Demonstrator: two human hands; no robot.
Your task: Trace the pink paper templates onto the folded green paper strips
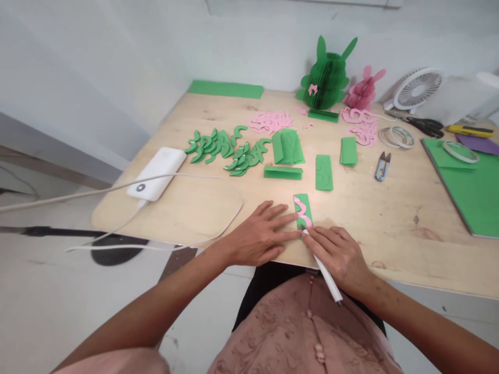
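Observation:
A narrow strip of green paper lies near the table's front edge, with a wavy pink paper cutout on top of it. Fingers spread flat, my left hand presses on the left side of the strip and cutout. My right hand grips a white pen, its tip touching the lower part of the strip beside the cutout. Another green strip with a curved outline drawn on it lies just beyond. The lower end of the strip under my hands is partly hidden.
Green curved cutouts and pink cutouts lie in piles. Behind stand a green paper figure and a pink one. Blue snips, black scissors and tape rolls are at right; a power bank with a cable is left.

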